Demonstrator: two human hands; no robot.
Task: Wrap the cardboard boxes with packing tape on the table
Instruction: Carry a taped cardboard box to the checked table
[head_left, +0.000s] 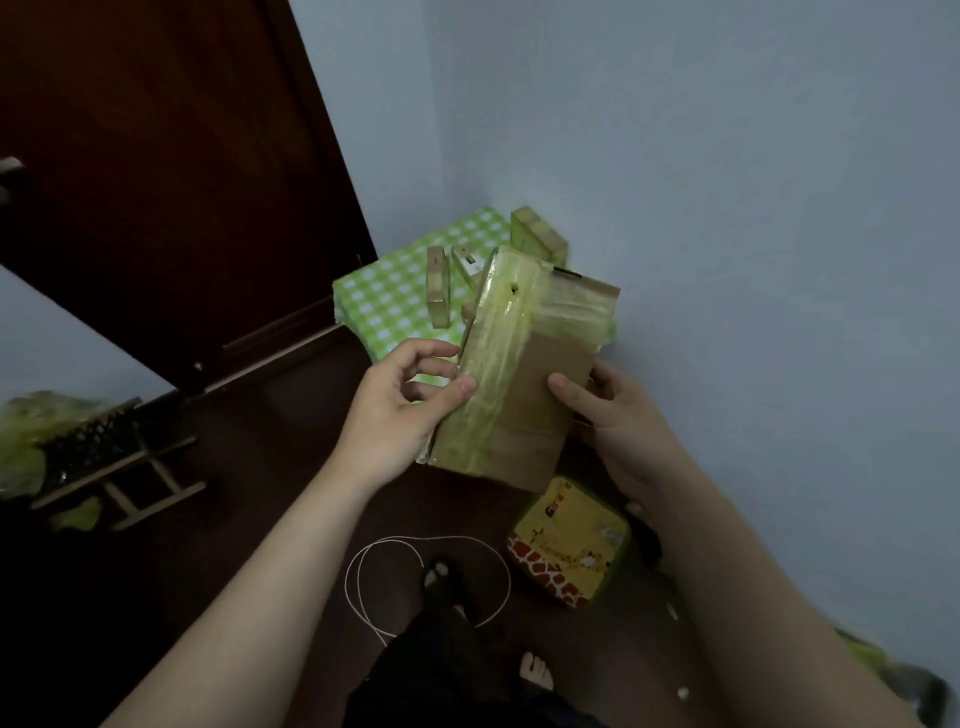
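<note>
A cardboard box (524, 374) is held in the air in front of the near edge of the tabletop (384, 296), tilted, with its long side running up and away. It is closed, so its contents are hidden. Yellowish packing tape (498, 358) covers its left half and a band across the top; the lower right face is bare cardboard.

The left hand (400, 410) has its grip clamped on the box's left edge, thumb on the taped face and fingers curled behind. The right hand (618, 415) grips the right edge, thumb on the bare cardboard.

On the green checked tabletop stand smaller taped boxes: one (537, 239) at the far right corner, one (437, 293) upright near the middle. A closed giraffe-print box (569, 540) sits on the floor (270, 441) below the held box.
</note>
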